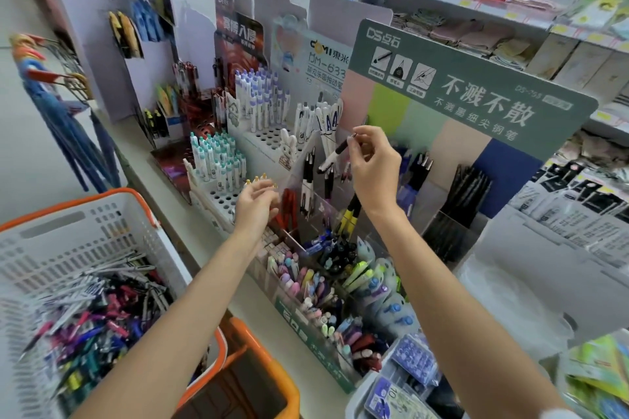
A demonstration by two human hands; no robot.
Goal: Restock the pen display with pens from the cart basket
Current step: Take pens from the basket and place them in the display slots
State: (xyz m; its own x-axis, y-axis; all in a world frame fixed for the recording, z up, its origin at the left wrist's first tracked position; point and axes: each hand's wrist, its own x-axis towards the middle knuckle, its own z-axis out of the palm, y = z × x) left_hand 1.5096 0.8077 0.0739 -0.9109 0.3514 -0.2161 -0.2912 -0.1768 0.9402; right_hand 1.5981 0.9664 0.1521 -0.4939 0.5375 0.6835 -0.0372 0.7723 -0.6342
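Currently the right hand (pixel 372 167) pinches a black-and-white pen (pixel 335 152) above the clear acrylic pen display (pixel 308 180), while the left hand (pixel 255 202) hovers half-open, holding nothing.

Bright, even shop light falls from overhead, leaving only faint, soft shadows. The wide lens bends straight lines hard toward the frame's edges. The centre is fairly sharp, while the basket (pixel 85 248) at lower left and the shelves (pixel 476 10) at upper right look smeared and soft. No strong glare.
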